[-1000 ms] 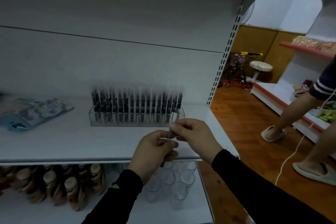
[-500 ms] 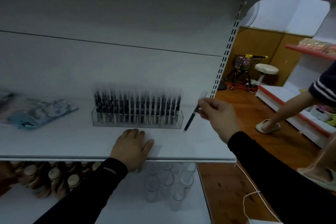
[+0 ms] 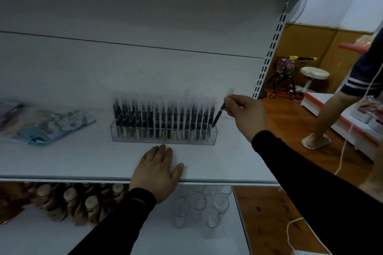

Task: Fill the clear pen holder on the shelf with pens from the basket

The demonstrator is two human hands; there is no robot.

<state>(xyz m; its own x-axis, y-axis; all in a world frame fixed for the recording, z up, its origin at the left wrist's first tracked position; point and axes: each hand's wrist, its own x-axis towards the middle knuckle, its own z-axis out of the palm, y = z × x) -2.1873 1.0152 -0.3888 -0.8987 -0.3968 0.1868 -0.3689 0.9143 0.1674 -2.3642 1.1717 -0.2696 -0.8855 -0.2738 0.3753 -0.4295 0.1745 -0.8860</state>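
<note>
A clear pen holder (image 3: 163,137) stands on the white shelf (image 3: 83,161), packed with several dark upright pens. My right hand (image 3: 244,116) pinches one dark pen (image 3: 218,116) by its upper end. That pen is tilted, and its lower tip sits at the holder's right end. My left hand (image 3: 157,174) lies flat, palm down, on the shelf's front edge just in front of the holder. No basket is in view.
Packaged goods (image 3: 47,126) lie at the shelf's left. On the lower shelf stand brown bottles (image 3: 68,198) and clear glasses (image 3: 199,205). A perforated upright (image 3: 271,51) bounds the shelf on the right. Another person (image 3: 352,93), a stool (image 3: 313,76) and a small cart (image 3: 288,72) are on the wooden floor.
Both hands held the pen a second ago. My left hand let go and dropped flat onto the shelf edge. My right hand carried the pen right, then brought its tip to the holder's right end.
</note>
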